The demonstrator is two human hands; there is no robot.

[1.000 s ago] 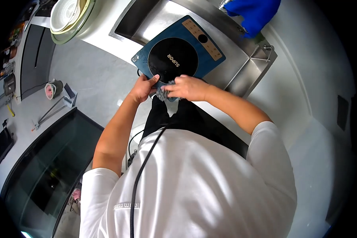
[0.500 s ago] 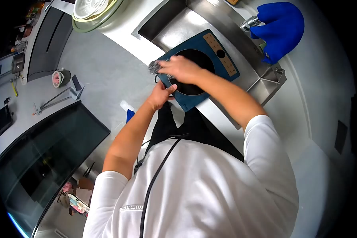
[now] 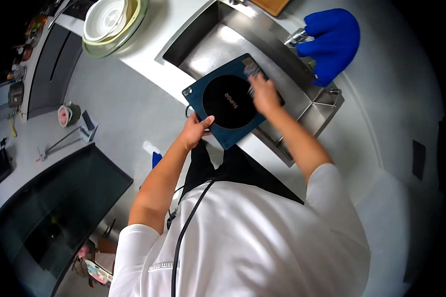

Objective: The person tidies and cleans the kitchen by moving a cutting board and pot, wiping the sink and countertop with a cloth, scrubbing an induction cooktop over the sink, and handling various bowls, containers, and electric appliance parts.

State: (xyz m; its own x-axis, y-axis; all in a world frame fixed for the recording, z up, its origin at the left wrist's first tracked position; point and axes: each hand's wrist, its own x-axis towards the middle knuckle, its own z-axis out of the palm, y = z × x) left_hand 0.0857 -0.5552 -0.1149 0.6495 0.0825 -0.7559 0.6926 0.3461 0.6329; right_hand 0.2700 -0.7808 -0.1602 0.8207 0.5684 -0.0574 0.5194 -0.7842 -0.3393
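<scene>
A dark blue induction cooker with a round black plate marked SUPOR is held at the edge of the sink. My left hand grips its near left edge, thumb on top and fingers underneath. In my right hand, slightly blurred, is a grey steel wool scrubber. It rests over the cooker's control panel at the far right side, hiding most of the panel along with the hand. A short black cord loops out at the cooker's left edge.
The steel sink lies beyond and beneath the cooker. A blue cloth hangs over the faucet. Stacked basins and colanders stand on the counter at upper left. A bucket and a dustpan are on the left.
My right hand has moved the scrubber from the cooker's left edge across to the control panel on the right, uncovering the black plate. My left hand keeps its hold.
</scene>
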